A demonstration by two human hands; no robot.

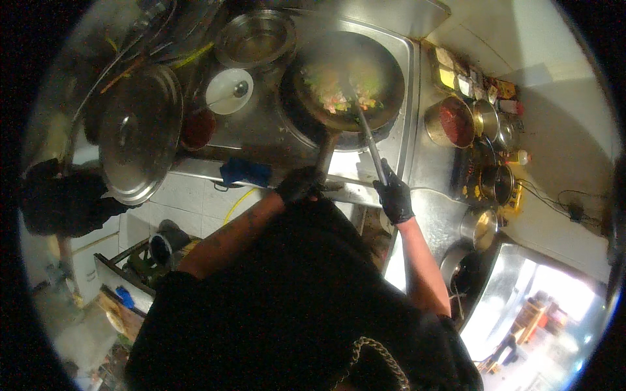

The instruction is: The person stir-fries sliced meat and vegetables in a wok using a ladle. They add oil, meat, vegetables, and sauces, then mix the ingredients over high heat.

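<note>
Wearing a black glove, my left hand (299,184) is closed around the handle (326,154) of a dark wok (313,108). The wok sits over a round burner, and steam blurs its far side. Chopped food (337,100), with pink and green pieces, lies inside it. My right hand (395,196), gloved in black too, grips a long-handled metal cooking utensil (370,139). The utensil's far end reaches into the food, where steam hides its shape.
Left of the wok stand a white bowl (234,100) with a ladle in it, a metal basin (256,41) and a large metal lid (139,132). A blue cloth (246,172) hangs at the front edge. Several metal pots, one holding red contents (456,126), line the right side.
</note>
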